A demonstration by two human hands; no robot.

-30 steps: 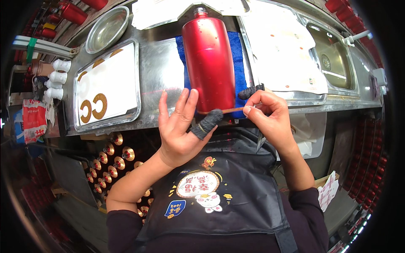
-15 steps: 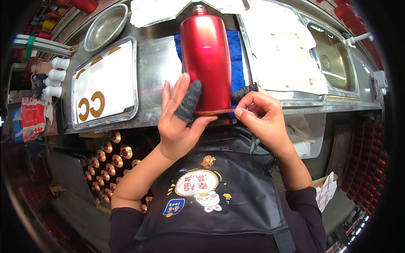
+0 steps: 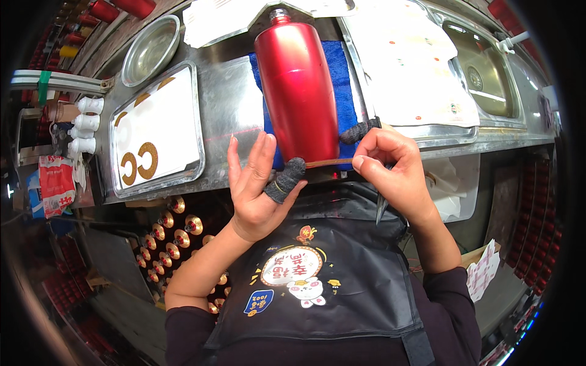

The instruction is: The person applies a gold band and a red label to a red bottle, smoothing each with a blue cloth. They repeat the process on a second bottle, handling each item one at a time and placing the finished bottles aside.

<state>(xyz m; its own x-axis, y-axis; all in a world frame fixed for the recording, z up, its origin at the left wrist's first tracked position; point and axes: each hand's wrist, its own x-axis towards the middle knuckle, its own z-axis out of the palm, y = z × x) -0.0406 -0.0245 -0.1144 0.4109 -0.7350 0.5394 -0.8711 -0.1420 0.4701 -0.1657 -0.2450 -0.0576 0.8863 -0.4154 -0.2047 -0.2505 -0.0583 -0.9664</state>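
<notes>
A red glossy bottle (image 3: 296, 91) lies on its side on a blue towel (image 3: 347, 91), its neck pointing away from me and its base toward me. Along the base runs a thin brownish-gold strip (image 3: 329, 163). My right hand (image 3: 394, 174) pinches the strip's right end between thumb and fingertip; a dark grey knit finger sleeve covers one of its fingers. Below that palm sticks out a pointed metal tool (image 3: 381, 208), probably tweezers. My left hand (image 3: 259, 192) has its fingers spread, and its grey-sleeved finger meets the strip at the base's left corner.
On the left, a metal tray (image 3: 198, 140) carries a white sheet with gold C-shaped pieces, below a round metal bowl (image 3: 126, 67). White printed sheets (image 3: 406, 73) lie to the right, beside a metal basin (image 3: 516, 91). Several gold-and-red pieces (image 3: 173, 251) stand under the bench.
My left hand has shifted down, its sleeved finger going from the bottle's side to the base corner. My right hand has moved slightly right, still pinching the strip.
</notes>
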